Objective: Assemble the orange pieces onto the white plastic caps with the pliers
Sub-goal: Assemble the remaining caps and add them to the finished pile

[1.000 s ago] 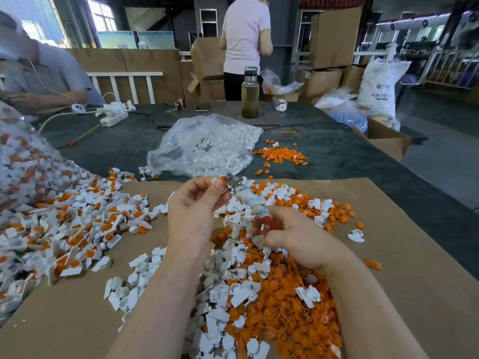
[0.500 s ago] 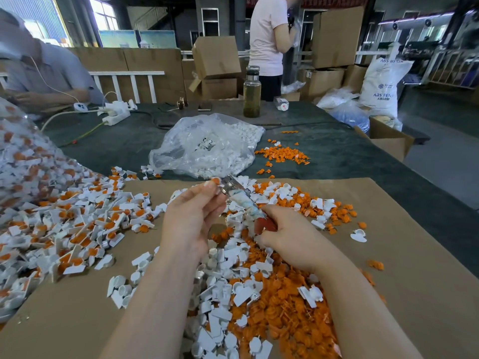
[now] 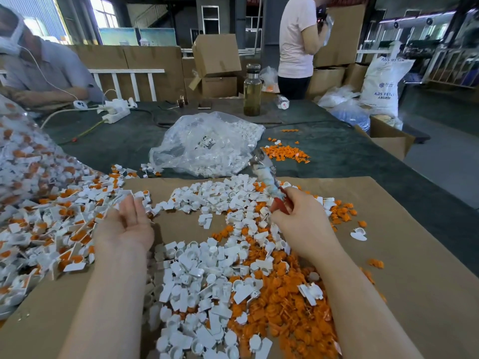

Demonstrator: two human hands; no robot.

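The pliers (image 3: 267, 177) are gripped at their red handles by the right hand (image 3: 302, 224), fingers curled round them, the taped shaft and metal tip raised and tilted up to the left above the pile; the left hand (image 3: 127, 224) is held palm up with relaxed fingers, nothing in it, beside the assembled caps (image 3: 51, 229) at the left; loose white plastic caps (image 3: 207, 281) and orange pieces (image 3: 285, 301) are heaped together on the brown cardboard sheet (image 3: 414, 255); a clear bag of white parts (image 3: 207, 146) lies beyond.
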